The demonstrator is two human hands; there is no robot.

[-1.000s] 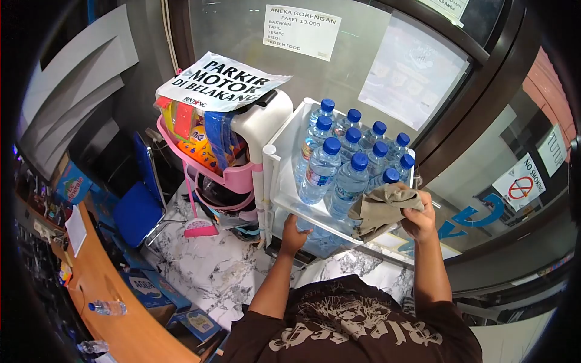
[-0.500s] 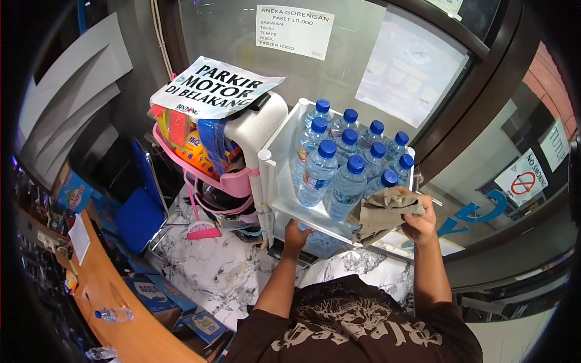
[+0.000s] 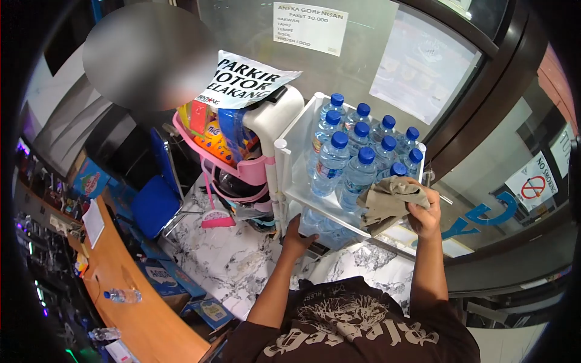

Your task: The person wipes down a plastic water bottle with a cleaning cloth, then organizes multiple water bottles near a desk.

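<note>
Shifted a little rightward since 1 second ago, with the view tilted. White shelf rack [image 3: 292, 158] under both palms; 11 water bottles [image 3: 357, 154] just beyond the fingertips. Best wiped with cloth [image 3: 389, 201] kept flat, clear of bottles. Right hand [image 3: 423, 213] raised, fingers bunched on cloth at shelf edge. Left hand [image 3: 295, 237] lower, fingers curled under shelf, bracing.

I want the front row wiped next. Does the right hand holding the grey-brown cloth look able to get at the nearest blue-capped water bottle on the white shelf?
Probably yes. The right hand with the grey-brown cloth is at the white shelf's front edge, right beside the nearest blue-capped water bottle; nothing stands between them.
</note>
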